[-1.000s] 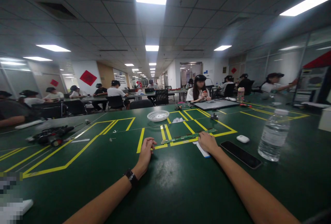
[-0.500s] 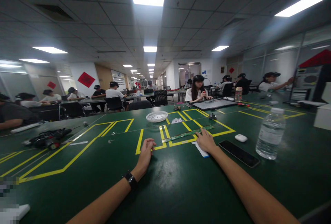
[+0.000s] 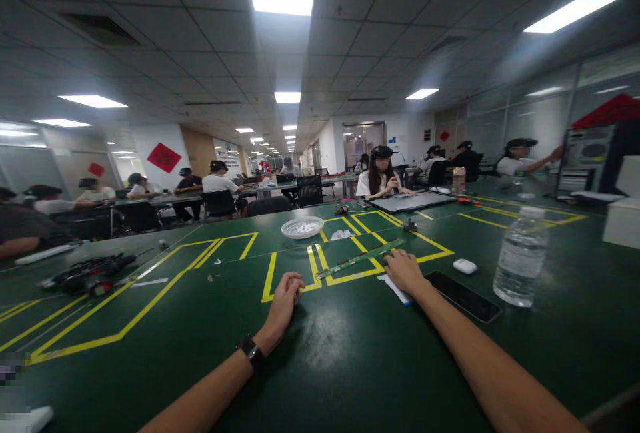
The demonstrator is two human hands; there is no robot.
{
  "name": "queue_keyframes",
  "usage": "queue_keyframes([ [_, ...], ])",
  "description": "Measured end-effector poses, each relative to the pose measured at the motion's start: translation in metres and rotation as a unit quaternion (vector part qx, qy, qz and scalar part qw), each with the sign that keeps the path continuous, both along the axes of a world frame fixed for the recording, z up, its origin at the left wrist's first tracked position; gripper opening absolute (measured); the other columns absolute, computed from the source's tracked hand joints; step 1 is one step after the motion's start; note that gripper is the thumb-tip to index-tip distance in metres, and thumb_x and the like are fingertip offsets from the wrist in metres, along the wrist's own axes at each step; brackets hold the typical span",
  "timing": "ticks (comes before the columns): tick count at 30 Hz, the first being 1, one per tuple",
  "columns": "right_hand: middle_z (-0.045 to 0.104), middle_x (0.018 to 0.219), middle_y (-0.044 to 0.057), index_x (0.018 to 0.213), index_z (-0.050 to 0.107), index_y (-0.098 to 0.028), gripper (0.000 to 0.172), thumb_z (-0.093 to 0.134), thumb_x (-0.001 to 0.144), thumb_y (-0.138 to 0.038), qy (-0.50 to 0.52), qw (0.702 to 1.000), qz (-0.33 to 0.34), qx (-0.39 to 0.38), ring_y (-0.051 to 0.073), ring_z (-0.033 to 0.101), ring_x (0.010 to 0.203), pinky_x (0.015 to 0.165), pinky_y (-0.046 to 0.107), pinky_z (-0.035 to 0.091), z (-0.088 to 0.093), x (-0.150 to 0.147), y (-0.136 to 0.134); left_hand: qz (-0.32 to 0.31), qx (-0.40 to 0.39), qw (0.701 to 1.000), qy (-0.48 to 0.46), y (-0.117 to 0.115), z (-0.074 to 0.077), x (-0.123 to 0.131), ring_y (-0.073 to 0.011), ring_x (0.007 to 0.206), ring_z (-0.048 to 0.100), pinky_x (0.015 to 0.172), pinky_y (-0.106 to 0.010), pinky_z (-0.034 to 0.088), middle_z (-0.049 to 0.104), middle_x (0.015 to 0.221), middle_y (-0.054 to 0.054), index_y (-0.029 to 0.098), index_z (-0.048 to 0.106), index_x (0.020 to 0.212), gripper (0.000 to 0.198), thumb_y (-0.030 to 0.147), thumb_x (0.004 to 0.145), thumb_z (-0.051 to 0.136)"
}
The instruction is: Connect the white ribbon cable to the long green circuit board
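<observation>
My left hand [image 3: 285, 298] rests on the green table with its fingers curled loosely inward, nothing visible in them; a black watch sits on the wrist. My right hand [image 3: 404, 271] lies palm down, fingers stretched forward, over a white card [image 3: 399, 289]. Its fingertips reach the near end of a long thin green circuit board [image 3: 361, 257] that lies across the yellow taped lines. A black phone [image 3: 463, 295] lies just right of my right wrist.
A water bottle [image 3: 521, 256] and a small white case [image 3: 465, 265] stand to the right. A white mesh dish [image 3: 303, 226] sits beyond the board. Black tools [image 3: 87, 271] lie far left. Several people sit at tables behind.
Both hands stay where they were on the table. The view has drifted slightly left and down, so objects sit a little differently in frame.
</observation>
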State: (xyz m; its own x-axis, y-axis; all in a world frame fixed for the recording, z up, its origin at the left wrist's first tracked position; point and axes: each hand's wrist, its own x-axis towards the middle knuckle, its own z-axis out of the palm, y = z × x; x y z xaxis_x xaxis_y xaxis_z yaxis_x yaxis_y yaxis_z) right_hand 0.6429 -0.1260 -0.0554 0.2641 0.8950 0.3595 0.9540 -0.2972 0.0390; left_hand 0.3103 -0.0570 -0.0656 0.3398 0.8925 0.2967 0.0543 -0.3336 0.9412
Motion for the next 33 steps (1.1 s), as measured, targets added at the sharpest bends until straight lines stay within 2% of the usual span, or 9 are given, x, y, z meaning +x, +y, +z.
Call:
queue_keyframes([
  [3, 0.053, 0.120, 0.016, 0.100, 0.066, -0.016, 0.026, 0.043, 0.087, -0.013, -0.015, 1.000, -0.001, 0.022, 0.032, 0.037, 0.120, 0.096, 0.046, 0.030, 0.010, -0.005, -0.005, -0.041, 0.027, 0.998, 0.034, -0.005, 0.005, 0.001, -0.0134, 0.069, 0.050, 0.061, -0.023, 0.039, 0.057, 0.079, 0.000, 0.019, 0.053, 0.091, 0.025, 0.041, 0.086, 0.042],
  [5, 0.053, 0.122, 0.015, 0.106, 0.065, -0.018, 0.030, 0.041, 0.088, -0.014, -0.008, 0.999, 0.030, 0.035, 0.031, 0.038, 0.120, 0.096, 0.045, 0.031, 0.014, -0.019, -0.005, -0.060, 0.054, 0.995, 0.061, -0.011, 0.009, 0.002, -0.0142, 0.070, 0.051, 0.064, -0.024, 0.039, 0.056, 0.076, 0.000, 0.019, 0.054, 0.087, 0.025, 0.040, 0.087, 0.041],
  [9, 0.052, 0.128, 0.012, 0.128, 0.052, -0.019, 0.040, 0.042, 0.091, -0.030, 0.025, 0.989, 0.140, 0.030, 0.028, 0.042, 0.118, 0.096, 0.041, 0.035, 0.008, -0.066, 0.002, -0.071, 0.107, 0.986, 0.108, -0.022, 0.016, 0.003, -0.0155, 0.074, 0.052, 0.069, -0.026, 0.040, 0.056, 0.076, 0.000, 0.019, 0.054, 0.086, 0.024, 0.038, 0.089, 0.039],
  [12, 0.049, 0.133, 0.011, 0.134, 0.045, -0.019, 0.048, 0.043, 0.091, -0.039, 0.047, 0.971, 0.234, 0.018, 0.027, 0.042, 0.120, 0.098, 0.042, 0.034, -0.001, -0.096, 0.004, -0.086, 0.137, 0.976, 0.143, -0.028, 0.017, 0.005, -0.0155, 0.072, 0.053, 0.068, -0.026, 0.040, 0.057, 0.077, 0.000, 0.019, 0.054, 0.088, 0.025, 0.037, 0.090, 0.037],
  [17, 0.048, 0.134, 0.010, 0.136, 0.042, -0.022, 0.048, 0.042, 0.092, -0.041, 0.064, 0.942, 0.328, 0.008, 0.025, 0.042, 0.122, 0.099, 0.040, 0.035, -0.008, -0.109, 0.001, -0.125, 0.222, 0.942, 0.217, -0.032, 0.013, 0.008, -0.0170, 0.084, 0.053, 0.079, -0.029, 0.041, 0.059, 0.087, -0.003, 0.019, 0.056, 0.089, 0.021, 0.028, 0.091, 0.038],
  [24, 0.050, 0.132, 0.013, 0.135, 0.045, -0.017, 0.048, 0.044, 0.090, -0.035, 0.100, 0.943, 0.316, 0.018, 0.025, 0.043, 0.122, 0.101, 0.038, 0.034, -0.011, -0.105, 0.002, -0.178, 0.334, 0.866, 0.326, -0.045, 0.015, 0.011, -0.0175, 0.094, 0.051, 0.087, -0.031, 0.041, 0.058, 0.099, -0.003, 0.022, 0.058, 0.094, 0.019, 0.021, 0.090, 0.040],
  [26, 0.046, 0.136, 0.012, 0.136, 0.043, -0.019, 0.049, 0.044, 0.090, -0.034, 0.096, 0.946, 0.308, 0.030, 0.025, 0.041, 0.125, 0.103, 0.039, 0.032, -0.010, -0.107, 0.001, -0.161, 0.353, 0.859, 0.335, -0.046, 0.014, 0.011, -0.0183, 0.100, 0.050, 0.092, -0.034, 0.039, 0.057, 0.106, -0.004, 0.024, 0.057, 0.102, 0.021, 0.021, 0.090, 0.040],
  [30, 0.034, 0.146, 0.012, 0.141, 0.036, -0.021, 0.055, 0.044, 0.089, -0.035, 0.094, 0.957, 0.271, 0.051, 0.026, 0.032, 0.132, 0.106, 0.041, 0.027, -0.011, -0.108, -0.001, -0.085, 0.362, 0.858, 0.355, -0.041, 0.007, 0.012, -0.0218, 0.117, 0.044, 0.098, -0.040, 0.036, 0.052, 0.124, -0.006, 0.027, 0.051, 0.120, 0.032, 0.023, 0.089, 0.042],
  [33, 0.039, 0.142, 0.013, 0.136, 0.044, -0.020, 0.051, 0.041, 0.090, -0.040, 0.105, 0.963, 0.248, 0.012, 0.028, 0.034, 0.130, 0.105, 0.044, 0.027, -0.014, -0.107, -0.001, -0.075, 0.345, 0.849, 0.393, -0.037, 0.002, 0.012, -0.0222, 0.120, 0.044, 0.097, -0.042, 0.036, 0.052, 0.127, -0.005, 0.028, 0.053, 0.117, 0.030, 0.027, 0.089, 0.041],
])
